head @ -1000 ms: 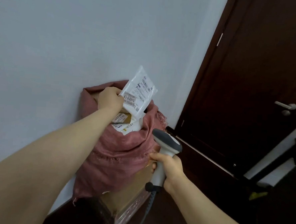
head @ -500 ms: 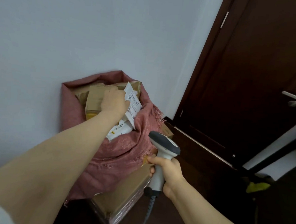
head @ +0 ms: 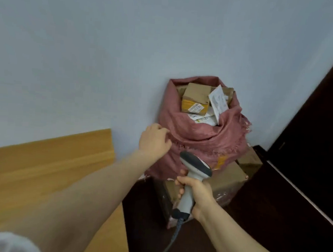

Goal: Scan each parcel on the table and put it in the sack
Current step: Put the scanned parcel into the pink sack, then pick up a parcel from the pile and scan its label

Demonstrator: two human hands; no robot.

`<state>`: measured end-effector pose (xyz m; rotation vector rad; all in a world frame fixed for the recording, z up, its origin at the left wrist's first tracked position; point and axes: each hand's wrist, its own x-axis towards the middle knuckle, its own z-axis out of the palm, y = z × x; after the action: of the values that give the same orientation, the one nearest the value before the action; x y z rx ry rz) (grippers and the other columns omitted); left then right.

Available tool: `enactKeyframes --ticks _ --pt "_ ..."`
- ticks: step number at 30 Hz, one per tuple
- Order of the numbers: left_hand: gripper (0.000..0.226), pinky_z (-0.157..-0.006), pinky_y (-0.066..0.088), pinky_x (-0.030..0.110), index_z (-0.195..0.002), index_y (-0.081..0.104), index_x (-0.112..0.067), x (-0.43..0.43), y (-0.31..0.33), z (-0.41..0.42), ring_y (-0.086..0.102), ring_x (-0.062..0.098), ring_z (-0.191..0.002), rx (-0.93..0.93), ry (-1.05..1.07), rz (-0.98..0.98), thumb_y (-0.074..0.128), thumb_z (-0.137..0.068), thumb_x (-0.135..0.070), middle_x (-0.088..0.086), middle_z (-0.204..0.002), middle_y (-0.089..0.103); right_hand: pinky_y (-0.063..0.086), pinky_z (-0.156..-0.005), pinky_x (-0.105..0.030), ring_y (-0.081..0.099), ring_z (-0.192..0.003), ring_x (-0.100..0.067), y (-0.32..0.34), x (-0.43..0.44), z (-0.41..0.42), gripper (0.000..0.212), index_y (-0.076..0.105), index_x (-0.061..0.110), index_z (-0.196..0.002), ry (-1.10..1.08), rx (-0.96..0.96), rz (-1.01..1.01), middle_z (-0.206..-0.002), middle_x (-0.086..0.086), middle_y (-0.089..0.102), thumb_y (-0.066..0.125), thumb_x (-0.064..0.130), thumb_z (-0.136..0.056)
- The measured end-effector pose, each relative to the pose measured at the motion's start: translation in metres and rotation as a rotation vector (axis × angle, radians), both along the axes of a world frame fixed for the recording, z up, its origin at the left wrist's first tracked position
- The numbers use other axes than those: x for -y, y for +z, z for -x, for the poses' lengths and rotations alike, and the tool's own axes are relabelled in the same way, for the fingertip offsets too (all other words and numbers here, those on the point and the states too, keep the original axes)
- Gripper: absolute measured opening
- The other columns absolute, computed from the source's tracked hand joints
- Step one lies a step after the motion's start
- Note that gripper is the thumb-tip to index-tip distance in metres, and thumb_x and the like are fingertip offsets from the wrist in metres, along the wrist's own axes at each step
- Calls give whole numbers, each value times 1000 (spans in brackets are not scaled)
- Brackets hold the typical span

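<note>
Head view looks down on a pink woven sack (head: pixel 196 135) that stands against the pale wall (head: pixel 108 44) on top of a large cardboard box (head: pixel 226 180), its mouth folded open and packed nearly to the rim. Inside, a white flat parcel (head: pixel 219 100) stands on edge, leaning on the right side of the rim beside a small brown box parcel (head: pixel 195 100); more white packets lie under them. The left hand (head: pixel 154 139) is just at the sack's left fold, its fingers (head: pixel 164 130) loosely curled and empty, so the drop-in looks finished. The right hand (head: pixel 196 190) has its fingers wrapped round the handle of the grey scanner (head: pixel 195 166), head pointing away, with the cable (head: pixel 172 241) hanging below. To finish the step well, I would judge it wise to nudge the upright white parcel lower, since it rides high and could tip over the rim. The sack is full and perched, so pull the hand away without dragging the cloth. Keep the cable off the sack when turning to the bench (head: pixel 48 157) at lower left; whether parcels remain there cannot be told.
</note>
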<state>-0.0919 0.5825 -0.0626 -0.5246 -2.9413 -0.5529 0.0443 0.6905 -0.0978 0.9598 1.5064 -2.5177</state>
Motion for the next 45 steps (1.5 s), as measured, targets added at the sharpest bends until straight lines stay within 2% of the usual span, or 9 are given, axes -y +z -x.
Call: enactKeyframes --ticks 4,10,16,21,24,40,45 --pt "46 -102 39 35 -136 50 -21 105 -19 -57 42 25 -127 162 187 77 51 -92 -33 7 -138 46 40 -40 -23 45 -38 -12 -9 76 -17 15 62 9 -83 214 15 2 -59 -8 61 61 -6 -86" --pt "46 -102 41 38 -138 47 -19 270 -24 -119 42 25 -128 215 496 48 51 -95 -32 6 -140 45 42 -46 -26 48 -42 -15 0 208 -24 9 60 6 -88 483 -3 63 -60 -9 60 63 -2 -88" --pt "47 -97 44 35 -139 46 -20 428 -28 -161 46 23 -124 233 710 27 51 -95 -35 5 -139 45 44 -46 -26 49 -43 -16 1 349 -13 6 61 5 -87 579 0 90 -59 -8 61 63 0 -89" --pt "50 -98 44 35 -140 45 -18 561 -41 -194 48 23 -123 300 879 -28 52 -93 -34 6 -138 45 45 -47 -26 49 -44 -15 -13 479 -10 9 61 8 -82 666 89 141 -62 -7 58 61 3 -90" --pt "52 -93 46 35 -140 44 -18 620 -51 -204 49 23 -121 349 952 -64 53 -92 -33 7 -138 45 45 -47 -26 49 -44 -15 -20 534 -13 9 62 8 -83 711 125 151 -61 -7 59 61 2 -90" --pt "53 -93 43 33 -141 41 -14 722 -102 -119 48 24 -124 441 1020 -189 55 -91 -26 8 -138 49 45 -47 -26 50 -43 -13 -55 624 90 9 60 11 -82 695 227 126 -57 -3 58 63 4 -87" --pt "40 -83 45 33 -129 51 -9 747 -110 -83 56 27 -112 422 1022 -305 57 -90 -19 11 -123 59 45 -44 -24 49 -42 -12 -63 637 109 10 60 11 -82 656 265 112 -57 -3 57 63 3 -87"
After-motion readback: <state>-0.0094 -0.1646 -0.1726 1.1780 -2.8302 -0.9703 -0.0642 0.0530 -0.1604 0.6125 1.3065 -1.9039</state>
